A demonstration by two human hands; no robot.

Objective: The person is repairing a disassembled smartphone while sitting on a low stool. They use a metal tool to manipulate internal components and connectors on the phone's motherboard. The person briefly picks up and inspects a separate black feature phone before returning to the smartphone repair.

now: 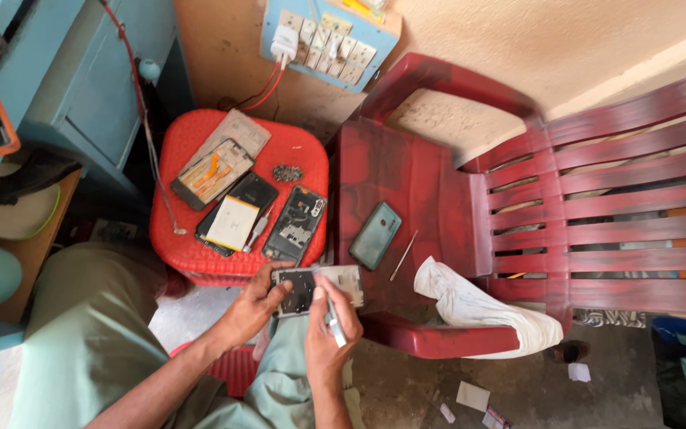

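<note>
I'm gripping an opened phone (315, 284) in my left hand (260, 306) over my lap, my right hand (325, 330) pinching a small tool (333, 322) against it, red stool (188, 254) just beyond, red chair (430, 191) beside.

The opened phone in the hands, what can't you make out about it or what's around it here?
Head view only:
- Opened phone: near half covered by the left hand and right hand; inner parts too small to tell.
- Thin tool: tip blurred, kind unclear.
- White cloth on the red chair: anything under it is hidden.
- Switchboard: cut off by the top edge.
</note>
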